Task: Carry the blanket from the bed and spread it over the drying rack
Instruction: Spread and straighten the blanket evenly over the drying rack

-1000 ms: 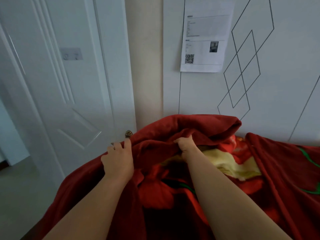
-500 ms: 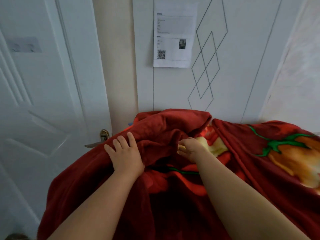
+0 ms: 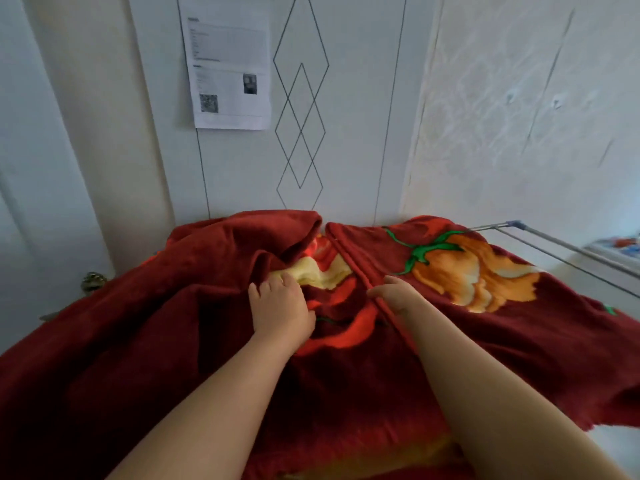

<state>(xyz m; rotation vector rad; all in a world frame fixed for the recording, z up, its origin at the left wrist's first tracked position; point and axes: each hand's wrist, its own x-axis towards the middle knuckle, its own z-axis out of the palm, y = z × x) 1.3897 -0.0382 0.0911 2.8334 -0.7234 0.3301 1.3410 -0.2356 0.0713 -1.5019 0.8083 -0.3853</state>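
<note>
**Inspector:** Location of the dark red plush blanket with the orange flower print (image 3: 519, 341)?

**Assistant:** Off the bed. Draped over the grey metal tube drying rack (image 3: 514, 224), close to the white panelled wall (image 3: 353, 133). Right half lying flat. Left half bunched, with a thick red fold (image 3: 263, 237) doubled back above a yellow patch.

**Inspector:** Hands?

**Assistant:** Left hand (image 3: 280, 306) palm down on the cloth, fingers relaxed, tips at the foot of that fold. Right hand (image 3: 393, 294) on the raised hem ridge (image 3: 349, 263). Pinching or merely touching: cannot tell.

**Inspector:** Step in hand, as judged?

**Assistant:** Spreading, partly done. Recommended: steady the hem ridge with the right. Sweep the fold leftward and outward with the left, flat-palmed, no snatching. Heavy pile, likely to drag, so work in short strokes. Keep the overhang even on both sides to prevent sliding off the rails.
</note>
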